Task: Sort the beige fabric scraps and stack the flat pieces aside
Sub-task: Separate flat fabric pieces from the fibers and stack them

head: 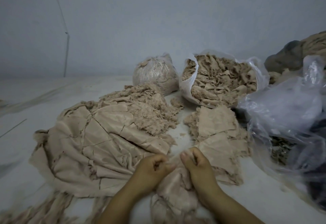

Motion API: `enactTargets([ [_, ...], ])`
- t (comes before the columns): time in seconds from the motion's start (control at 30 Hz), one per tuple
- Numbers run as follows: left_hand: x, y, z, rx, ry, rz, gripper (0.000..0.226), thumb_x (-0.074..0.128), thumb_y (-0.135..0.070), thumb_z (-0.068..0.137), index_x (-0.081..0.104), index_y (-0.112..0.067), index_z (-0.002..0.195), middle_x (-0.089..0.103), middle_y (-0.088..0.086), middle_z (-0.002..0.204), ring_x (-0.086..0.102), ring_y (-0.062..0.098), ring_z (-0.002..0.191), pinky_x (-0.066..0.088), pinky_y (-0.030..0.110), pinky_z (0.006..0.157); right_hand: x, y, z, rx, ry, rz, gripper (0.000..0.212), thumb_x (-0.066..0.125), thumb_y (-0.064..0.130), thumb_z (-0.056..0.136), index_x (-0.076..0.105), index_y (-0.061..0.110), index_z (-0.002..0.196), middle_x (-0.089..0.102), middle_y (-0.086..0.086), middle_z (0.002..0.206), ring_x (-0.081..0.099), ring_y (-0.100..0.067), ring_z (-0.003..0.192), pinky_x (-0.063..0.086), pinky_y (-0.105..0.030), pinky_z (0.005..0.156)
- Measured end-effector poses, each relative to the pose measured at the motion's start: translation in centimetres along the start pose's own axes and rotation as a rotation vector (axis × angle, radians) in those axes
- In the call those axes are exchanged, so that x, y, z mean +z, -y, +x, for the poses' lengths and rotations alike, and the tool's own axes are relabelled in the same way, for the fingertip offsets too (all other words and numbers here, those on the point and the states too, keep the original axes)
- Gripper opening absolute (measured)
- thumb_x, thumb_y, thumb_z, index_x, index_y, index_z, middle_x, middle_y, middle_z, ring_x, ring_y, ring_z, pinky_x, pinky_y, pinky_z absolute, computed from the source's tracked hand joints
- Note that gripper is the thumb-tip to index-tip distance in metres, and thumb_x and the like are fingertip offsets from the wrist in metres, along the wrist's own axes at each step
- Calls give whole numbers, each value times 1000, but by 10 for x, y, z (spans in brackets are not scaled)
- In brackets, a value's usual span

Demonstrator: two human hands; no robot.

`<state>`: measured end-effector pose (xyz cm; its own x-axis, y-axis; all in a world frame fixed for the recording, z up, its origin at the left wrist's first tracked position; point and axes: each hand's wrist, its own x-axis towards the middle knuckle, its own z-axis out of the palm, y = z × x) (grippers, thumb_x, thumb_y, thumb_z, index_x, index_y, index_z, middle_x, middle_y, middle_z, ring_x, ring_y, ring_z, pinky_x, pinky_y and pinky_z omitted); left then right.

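Note:
Both my hands grip one beige fabric scrap [174,186] in front of me, bunched between them. My left hand [151,169] pinches its left edge with curled fingers. My right hand [197,163] holds its right edge in a fist. A broad stack of flat beige pieces [88,149] lies to the left. A smaller layer of flat pieces [217,135] lies to the right. A mound of frayed shreds [150,107] sits behind the left stack.
An open white plastic bag [187,86] full of beige scraps stands at the back, with a tied clear bag [155,74] of shreds beside it. Crumpled clear plastic bags [291,111] crowd the right side. A pale wall rises behind the white floor [26,118].

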<state>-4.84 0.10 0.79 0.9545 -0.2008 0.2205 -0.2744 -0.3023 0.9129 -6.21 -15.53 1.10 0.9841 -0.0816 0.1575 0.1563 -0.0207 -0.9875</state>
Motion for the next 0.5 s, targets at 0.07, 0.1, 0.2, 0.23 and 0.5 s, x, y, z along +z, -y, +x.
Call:
enactTargets([
  [0.07, 3, 1, 1, -7, 23, -9, 23, 70, -24, 84, 63, -17, 64, 49, -9, 58, 43, 4, 57, 36, 20, 56, 2, -2, 3, -9, -78, 82, 30, 54, 14, 96, 45, 16, 67, 43, 5, 58, 40, -10, 56, 37, -22, 53],
  [0.1, 3, 0, 3, -5, 4, -16, 25, 68, -23, 85, 61, -17, 62, 46, -9, 56, 41, 5, 55, 34, 20, 55, 3, -2, 4, -12, -118, 133, 33, 52, 14, 97, 46, 19, 65, 44, 8, 56, 40, -8, 55, 38, -21, 53],
  [0.2, 0, -3, 6, 15, -80, -22, 37, 65, -25, 87, 51, -8, 57, 39, -4, 55, 36, 8, 53, 31, 25, 53, 4, -2, 8, -30, -189, 270, 38, 50, 16, 98, 52, 25, 61, 51, 8, 60, 49, -9, 61, 43, -29, 59],
  [0.23, -1, -3, 6, 34, -100, -14, 41, 64, -28, 87, 47, -5, 57, 37, -2, 55, 35, 9, 53, 30, 27, 53, 4, -1, 8, -45, -197, 278, 38, 49, 16, 98, 54, 26, 62, 53, 8, 61, 51, -9, 62, 45, -28, 59],
  [0.5, 1, -7, 0, 79, -19, -78, 45, 65, -51, 71, 54, -13, 49, 38, -10, 48, 34, 4, 47, 31, 16, 47, -6, 7, 10, -88, -356, 287, 29, 46, 16, 100, 44, 12, 71, 43, -1, 62, 42, -12, 57, 40, -26, 53],
])
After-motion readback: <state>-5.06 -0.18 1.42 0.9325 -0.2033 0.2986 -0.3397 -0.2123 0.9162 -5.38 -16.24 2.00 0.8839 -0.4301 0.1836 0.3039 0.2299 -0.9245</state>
